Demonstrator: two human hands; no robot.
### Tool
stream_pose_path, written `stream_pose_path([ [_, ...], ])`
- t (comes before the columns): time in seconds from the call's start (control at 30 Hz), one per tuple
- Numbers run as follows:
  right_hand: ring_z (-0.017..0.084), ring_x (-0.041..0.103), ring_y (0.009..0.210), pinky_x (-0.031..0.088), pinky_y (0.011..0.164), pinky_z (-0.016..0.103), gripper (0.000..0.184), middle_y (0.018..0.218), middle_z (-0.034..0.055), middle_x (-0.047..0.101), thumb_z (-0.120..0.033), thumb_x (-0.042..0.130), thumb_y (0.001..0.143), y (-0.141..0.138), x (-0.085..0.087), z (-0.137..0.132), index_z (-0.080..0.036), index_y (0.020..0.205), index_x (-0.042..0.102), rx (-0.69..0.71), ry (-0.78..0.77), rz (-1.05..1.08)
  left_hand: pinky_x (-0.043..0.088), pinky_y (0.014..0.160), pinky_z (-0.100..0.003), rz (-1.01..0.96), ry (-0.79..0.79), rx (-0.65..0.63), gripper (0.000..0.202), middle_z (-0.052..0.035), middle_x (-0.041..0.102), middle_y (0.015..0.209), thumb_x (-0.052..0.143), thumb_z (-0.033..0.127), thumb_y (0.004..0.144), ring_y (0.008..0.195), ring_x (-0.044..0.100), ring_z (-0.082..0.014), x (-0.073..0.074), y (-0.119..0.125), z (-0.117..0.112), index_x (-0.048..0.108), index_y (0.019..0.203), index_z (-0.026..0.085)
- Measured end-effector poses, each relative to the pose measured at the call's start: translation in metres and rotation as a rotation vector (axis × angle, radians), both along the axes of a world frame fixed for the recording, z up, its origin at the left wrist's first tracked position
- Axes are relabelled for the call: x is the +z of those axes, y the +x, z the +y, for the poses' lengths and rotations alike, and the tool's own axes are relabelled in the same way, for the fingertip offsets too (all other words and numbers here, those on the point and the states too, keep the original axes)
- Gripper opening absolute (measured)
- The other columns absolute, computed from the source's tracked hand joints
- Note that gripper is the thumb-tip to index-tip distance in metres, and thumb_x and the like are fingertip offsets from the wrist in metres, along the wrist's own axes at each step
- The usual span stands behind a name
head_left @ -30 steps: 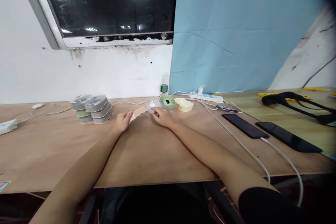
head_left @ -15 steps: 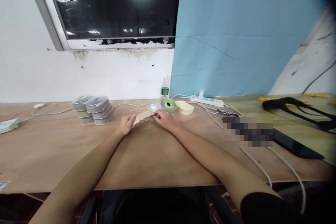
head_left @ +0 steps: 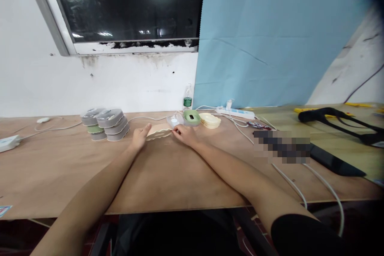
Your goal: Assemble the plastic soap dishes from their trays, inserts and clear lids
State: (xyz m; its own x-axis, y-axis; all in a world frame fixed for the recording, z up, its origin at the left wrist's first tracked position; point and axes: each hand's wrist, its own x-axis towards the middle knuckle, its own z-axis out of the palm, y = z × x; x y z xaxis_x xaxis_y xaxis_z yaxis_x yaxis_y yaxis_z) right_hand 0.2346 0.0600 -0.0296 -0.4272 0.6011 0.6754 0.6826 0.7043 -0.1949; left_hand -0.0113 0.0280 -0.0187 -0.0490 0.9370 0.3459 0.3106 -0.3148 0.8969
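We count two hands, one left hand [head_left: 139, 136] and one right hand [head_left: 185, 134], with one dish [head_left: 158, 132] between them. Left of the left hand we see two stacks of boxes [head_left: 110, 118], three tiers each, so six in view: five grey and one green. Beyond the right hand we find one clear tub [head_left: 174, 120], one green tub [head_left: 192, 117] and one bottle [head_left: 187, 101]. To its right we count one pile of bowls [head_left: 210, 121], their number unclear, one power strip [head_left: 240, 113] and one black frame [head_left: 315, 114].
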Motion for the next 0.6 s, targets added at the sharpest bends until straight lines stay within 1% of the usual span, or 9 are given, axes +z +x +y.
stream_pose_path([
  [0.13, 0.014, 0.059, 0.069, 0.039, 0.065, 0.024, 0.028, 0.077, 0.004, 0.068, -0.038, 0.043, 0.093, -0.001, 0.003, -0.002, -0.021, 0.084, 0.064, 0.012, 0.021, -0.01, 0.049, 0.05, -0.031, -0.261, -0.108, 0.035, 0.058, -0.0066, 0.063, 0.055, 0.056, 0.068, 0.073, 0.051, 0.06, -0.02, -0.002, 0.003, 0.004, 0.067, 0.063, 0.012],
  [0.2, 0.015, 0.059, 0.068, 0.04, 0.065, 0.024, 0.029, 0.077, 0.0045, 0.068, -0.038, 0.042, 0.093, -0.001, 0.004, -0.002, -0.021, 0.084, 0.064, 0.009, 0.023, -0.007, 0.05, 0.048, -0.033, -0.335, -0.121, 0.048, 0.057, -0.0071, 0.064, 0.056, 0.058, 0.067, 0.072, 0.051, 0.061, -0.0207, -0.002, 0.006, 0.004, 0.068, 0.067, 0.012],
  [0.33, 0.015, 0.058, 0.067, 0.04, 0.064, 0.025, 0.029, 0.076, 0.0049, 0.067, -0.036, 0.041, 0.092, -0.001, 0.005, -0.002, -0.021, 0.083, 0.063, 0.013, 0.046, -0.014, 0.052, 0.049, -0.033, -0.402, -0.147, 0.051, 0.057, -0.0081, 0.067, 0.061, 0.061, 0.066, 0.07, 0.052, 0.062, -0.0207, -0.001, 0.009, 0.004, 0.07, 0.073, 0.01],
  [0.47, 0.015, 0.058, 0.067, 0.039, 0.064, 0.025, 0.026, 0.075, 0.0042, 0.066, -0.034, 0.042, 0.091, 0.0, 0.001, -0.001, -0.021, 0.079, 0.062, 0.0, 0.08, -0.018, 0.052, 0.055, -0.031, -0.38, -0.075, 0.143, 0.057, -0.011, 0.07, 0.071, 0.063, 0.064, 0.07, 0.063, 0.065, -0.0216, 0.006, 0.006, 0.001, 0.07, 0.077, 0.008],
  [0.53, 0.015, 0.057, 0.066, 0.039, 0.063, 0.025, 0.025, 0.072, 0.0035, 0.065, -0.035, 0.043, 0.089, 0.002, 0.001, 0.001, -0.021, 0.076, 0.06, -0.035, 0.086, 0.037, 0.053, 0.058, -0.031, -0.388, -0.038, 0.165, 0.057, -0.0126, 0.072, 0.079, 0.06, 0.064, 0.073, 0.069, 0.067, -0.0229, 0.011, 0.002, 0.0, 0.07, 0.083, 0.008],
  [0.6, 0.015, 0.055, 0.064, 0.039, 0.063, 0.025, 0.025, 0.068, 0.0026, 0.063, -0.036, 0.044, 0.088, 0.008, 0.004, 0.006, -0.021, 0.073, 0.058, -0.114, 0.085, 0.158, 0.053, 0.057, -0.032, -0.42, -0.025, 0.169, 0.06, -0.0137, 0.072, 0.083, 0.054, 0.065, 0.076, 0.07, 0.068, -0.0236, 0.013, -0.001, -0.001, 0.069, 0.09, 0.008],
])
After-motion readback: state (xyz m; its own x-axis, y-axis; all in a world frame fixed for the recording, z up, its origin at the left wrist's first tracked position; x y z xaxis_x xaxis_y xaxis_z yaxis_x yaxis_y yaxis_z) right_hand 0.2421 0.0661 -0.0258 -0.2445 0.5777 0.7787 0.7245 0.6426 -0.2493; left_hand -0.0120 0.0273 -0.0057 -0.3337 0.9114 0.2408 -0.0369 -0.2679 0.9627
